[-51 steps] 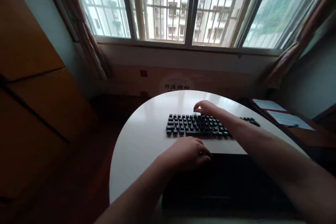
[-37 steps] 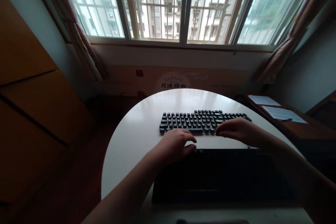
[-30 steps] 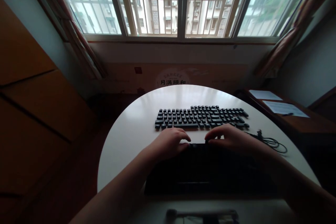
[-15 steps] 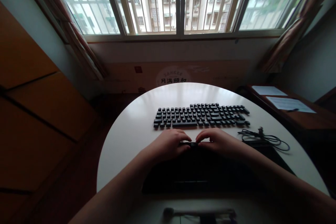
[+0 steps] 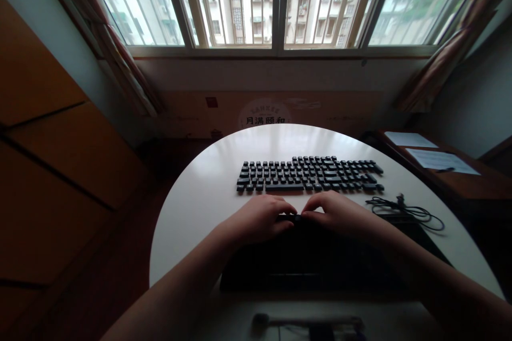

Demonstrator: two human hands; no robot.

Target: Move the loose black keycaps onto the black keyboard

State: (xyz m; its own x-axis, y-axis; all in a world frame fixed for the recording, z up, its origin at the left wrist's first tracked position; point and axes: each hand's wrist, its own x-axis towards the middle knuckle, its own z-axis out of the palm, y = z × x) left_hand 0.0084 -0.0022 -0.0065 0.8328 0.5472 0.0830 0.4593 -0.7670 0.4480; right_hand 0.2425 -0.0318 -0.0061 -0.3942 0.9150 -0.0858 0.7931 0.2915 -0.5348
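Note:
My left hand (image 5: 266, 216) is closed round a small, slim dark piece (image 5: 287, 218) between thumb and fingertips; its exact kind is too dark to make out. My right hand (image 5: 330, 208) faces it with thumb and finger pinched at the right end of that piece. Both hands are over the back edge of a flat black keyboard body (image 5: 268, 266), whose surface is too dark to show detail. Just beyond my fingers, loose black keycaps (image 5: 284, 187) lie in rows on the white table (image 5: 188, 218), laid out like a keyboard.
A coiled black cable (image 5: 416, 210) lies at the back right of the keyboard body. Close to me is a blurred, long-handled thing (image 5: 308, 322). To the right, papers (image 5: 440, 161) and a pen (image 5: 445, 169) rest on a brown desk. A window is beyond the table.
The view has shifted slightly, so the table things sit a little further right. Both hands stay at the small dark piece, with my right fingertips pinched slightly closer together.

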